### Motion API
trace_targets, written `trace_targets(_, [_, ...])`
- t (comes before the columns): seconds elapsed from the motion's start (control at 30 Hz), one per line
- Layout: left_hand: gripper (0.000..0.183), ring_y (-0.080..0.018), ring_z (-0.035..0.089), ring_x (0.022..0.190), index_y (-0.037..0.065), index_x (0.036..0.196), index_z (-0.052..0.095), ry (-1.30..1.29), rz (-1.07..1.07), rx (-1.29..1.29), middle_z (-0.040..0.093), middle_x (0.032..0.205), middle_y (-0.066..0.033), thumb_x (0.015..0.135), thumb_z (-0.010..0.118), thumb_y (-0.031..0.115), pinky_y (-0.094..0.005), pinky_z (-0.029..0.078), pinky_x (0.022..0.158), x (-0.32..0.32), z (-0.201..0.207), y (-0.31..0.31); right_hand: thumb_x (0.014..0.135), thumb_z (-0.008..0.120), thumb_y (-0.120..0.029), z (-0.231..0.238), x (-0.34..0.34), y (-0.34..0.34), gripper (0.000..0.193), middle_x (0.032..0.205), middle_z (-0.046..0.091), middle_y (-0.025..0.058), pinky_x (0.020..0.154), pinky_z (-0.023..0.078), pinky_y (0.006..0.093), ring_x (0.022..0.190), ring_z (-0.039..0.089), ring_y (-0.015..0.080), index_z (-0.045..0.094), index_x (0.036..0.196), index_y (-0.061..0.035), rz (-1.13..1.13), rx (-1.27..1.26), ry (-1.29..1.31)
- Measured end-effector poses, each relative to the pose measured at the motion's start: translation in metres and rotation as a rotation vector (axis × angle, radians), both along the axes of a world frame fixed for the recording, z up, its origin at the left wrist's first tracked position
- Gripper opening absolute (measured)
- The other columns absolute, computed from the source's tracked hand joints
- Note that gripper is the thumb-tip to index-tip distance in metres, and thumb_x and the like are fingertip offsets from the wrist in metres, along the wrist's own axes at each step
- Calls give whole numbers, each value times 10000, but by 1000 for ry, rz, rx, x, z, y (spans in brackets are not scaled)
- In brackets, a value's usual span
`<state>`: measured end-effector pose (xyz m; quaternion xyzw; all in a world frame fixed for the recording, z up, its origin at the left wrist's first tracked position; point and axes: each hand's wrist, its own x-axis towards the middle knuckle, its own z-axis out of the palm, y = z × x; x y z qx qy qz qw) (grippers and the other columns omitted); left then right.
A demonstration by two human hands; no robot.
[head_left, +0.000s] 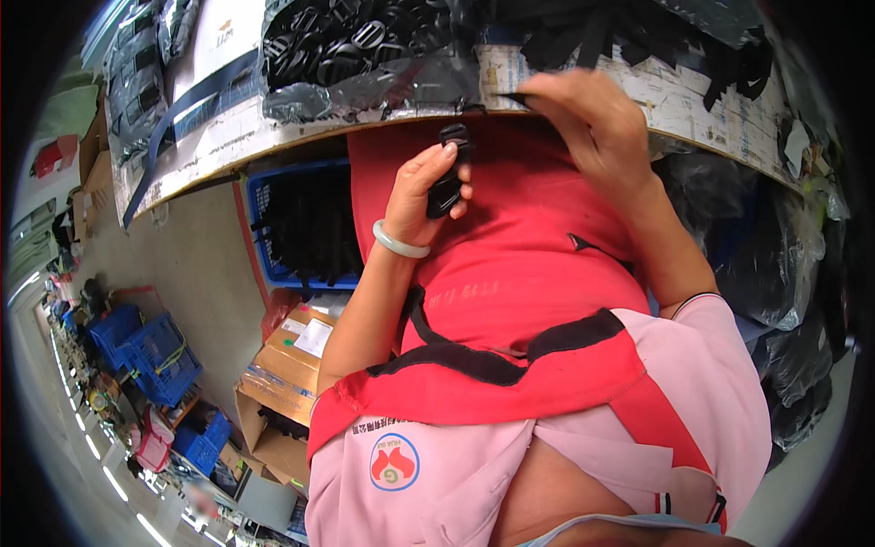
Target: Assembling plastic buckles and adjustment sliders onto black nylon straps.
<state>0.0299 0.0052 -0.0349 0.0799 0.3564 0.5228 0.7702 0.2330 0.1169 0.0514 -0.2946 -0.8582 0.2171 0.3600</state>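
Note:
My left hand, with a pale bangle at its wrist, is closed around a black plastic buckle. The buckle stands upright between thumb and fingers, just off the table's near edge and in front of my red apron. My right hand is raised over the table edge, to the right of the buckle and apart from it. Its thumb and fingertips are pinched at the dark tip of a thin black strip; most of that piece is hidden by the fingers.
On the worktable lies an open plastic bag heaped with black buckles. Black straps are piled at the far right, and one dark strap hangs over the left edge. Below stand a blue crate and a cardboard box.

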Motion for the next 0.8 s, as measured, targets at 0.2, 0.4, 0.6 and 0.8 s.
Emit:
trace_targets(0.2, [206, -112, 587, 578, -9, 1045, 645, 172, 44, 69, 634, 778, -63, 941, 576, 155, -234, 474, 464, 12, 5, -1, 935, 611, -133, -10, -20, -38, 153, 827, 631, 7, 636, 454, 201, 729, 562, 58, 645, 995, 4, 169, -1155, 142])
trace_targets(0.4, [207, -57, 550, 578, -17, 1064, 682, 400, 139, 68, 625, 719, -15, 898, 666, 105, -192, 438, 524, 18, 3, -9, 936, 619, -222, -33, -20, -37, 202, 720, 587, -55, 539, 377, 167, 619, 476, -5, 667, 920, -26, 49, -1407, 145])
trace_targets(0.6, [185, -55, 531, 633, -24, 1046, 688, 742, 277, 235, 595, 743, 14, 875, 681, 47, -195, 417, 553, 26, -4, -12, 938, 618, -230, -37, -24, -40, 191, 676, 566, -49, 480, 369, 166, 553, 480, 9, 647, 897, -45, 48, -1564, 272])
trace_targets(0.8, [191, -95, 518, 593, -9, 1026, 684, 1124, 403, 540, 547, 697, -35, 836, 694, 7, -236, 407, 532, 23, -8, -4, 945, 612, -256, -44, -33, -46, 207, 644, 582, -12, 443, 400, 177, 499, 513, 39, 614, 920, -51, 49, -1645, 486])
